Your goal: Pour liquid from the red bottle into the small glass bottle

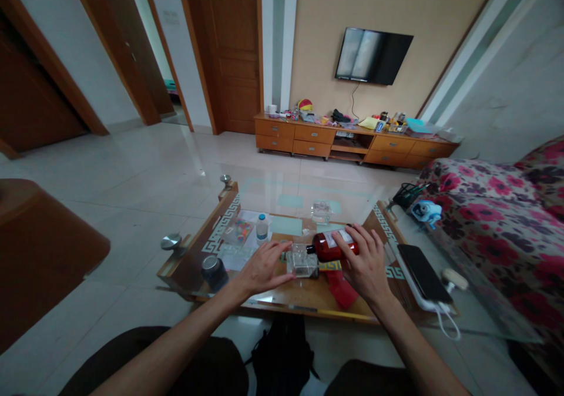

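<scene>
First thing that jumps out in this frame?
Both hands meet mid-table: the right hand grips a tilted red-brown bottle, its neck towards a clear glass container that the left hand touches. To the right, a black phone lies on a white power bank near the glass coffee table's edge.

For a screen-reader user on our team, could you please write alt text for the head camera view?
A seated person's right hand grips a brown bottle tilted over a clear glass container, which the left hand touches, on a glass coffee table. A phone lies to the right.
</scene>
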The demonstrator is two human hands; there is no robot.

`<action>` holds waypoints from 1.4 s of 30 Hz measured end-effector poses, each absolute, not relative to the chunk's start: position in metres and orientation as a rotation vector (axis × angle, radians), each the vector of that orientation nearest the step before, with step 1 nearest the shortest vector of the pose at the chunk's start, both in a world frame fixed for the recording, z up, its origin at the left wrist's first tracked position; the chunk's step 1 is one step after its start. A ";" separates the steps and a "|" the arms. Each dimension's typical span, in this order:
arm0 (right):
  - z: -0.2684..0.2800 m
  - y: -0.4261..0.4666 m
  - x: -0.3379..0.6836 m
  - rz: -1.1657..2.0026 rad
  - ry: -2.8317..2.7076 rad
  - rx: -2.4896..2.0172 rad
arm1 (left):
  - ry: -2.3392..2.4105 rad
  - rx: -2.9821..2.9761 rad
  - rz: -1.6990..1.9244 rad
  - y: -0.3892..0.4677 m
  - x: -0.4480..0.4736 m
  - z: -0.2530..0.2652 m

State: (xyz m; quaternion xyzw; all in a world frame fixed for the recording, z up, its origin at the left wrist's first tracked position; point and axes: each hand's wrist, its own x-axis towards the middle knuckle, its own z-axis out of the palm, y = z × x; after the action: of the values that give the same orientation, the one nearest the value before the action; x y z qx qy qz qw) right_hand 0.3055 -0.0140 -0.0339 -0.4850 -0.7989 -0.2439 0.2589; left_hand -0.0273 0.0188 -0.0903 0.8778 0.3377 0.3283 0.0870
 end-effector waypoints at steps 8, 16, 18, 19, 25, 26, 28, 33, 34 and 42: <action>-0.032 -0.015 0.304 -0.690 -2.168 -1.297 | 1.007 2.591 0.993 0.019 -0.027 -0.091; -0.031 -0.016 0.303 -0.664 -2.168 -1.298 | 1.001 2.592 0.979 0.020 -0.028 -0.092; -0.031 -0.016 0.303 -0.667 -2.167 -1.300 | 1.004 2.593 0.971 0.020 -0.028 -0.093; -0.031 -0.016 0.303 -0.668 -2.167 -1.301 | 1.008 2.594 0.966 0.020 -0.028 -0.093; -0.032 -0.015 0.304 -0.660 -2.175 -1.294 | 1.010 2.587 0.964 0.020 -0.028 -0.093; -0.032 -0.015 0.304 -0.663 -2.174 -1.293 | 1.009 2.584 0.967 0.019 -0.028 -0.093; -0.031 -0.015 0.304 -0.669 -2.174 -1.300 | 1.009 2.583 0.969 0.019 -0.028 -0.093; -0.029 -0.016 0.302 -0.672 -2.175 -1.292 | 1.007 2.570 0.989 0.019 -0.027 -0.092; -0.029 -0.016 0.302 -0.673 -2.173 -1.288 | 1.007 2.567 0.991 0.019 -0.027 -0.092; -0.027 -0.016 0.303 -0.660 -2.185 -1.307 | 1.011 2.583 0.970 0.020 -0.027 -0.094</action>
State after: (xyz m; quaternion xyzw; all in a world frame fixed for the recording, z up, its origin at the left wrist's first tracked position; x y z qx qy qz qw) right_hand 0.3026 -0.0163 -0.0271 -0.4808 -0.8036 -0.2429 0.2530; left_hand -0.0269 0.0196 -0.0937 0.8744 0.3424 0.3286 0.1014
